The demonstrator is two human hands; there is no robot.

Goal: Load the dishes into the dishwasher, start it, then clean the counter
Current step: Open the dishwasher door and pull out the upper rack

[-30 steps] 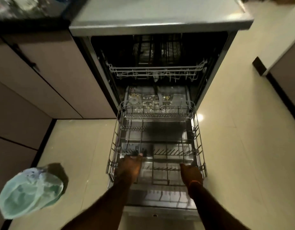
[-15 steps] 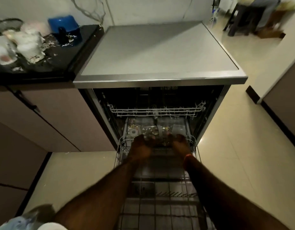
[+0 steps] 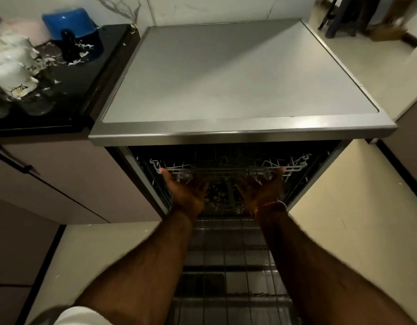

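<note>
Left hand [image 3: 187,192], right hand [image 3: 261,191] under upper rack [image 3: 226,169] front rail

One dishwasher [image 3: 240,90] is seen, with two racks, upper [image 3: 226,168] and lower [image 3: 231,266]. Two hands, left [image 3: 187,191] and right [image 3: 263,190], are counted. One blue bowl [image 3: 74,22] is seen at the counter's [image 3: 74,90] back edge.

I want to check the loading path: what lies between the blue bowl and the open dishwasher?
In the head view, black counter strewn with white scraps, then the dishwasher's bare grey top, separate it from the blue bowl.
</note>
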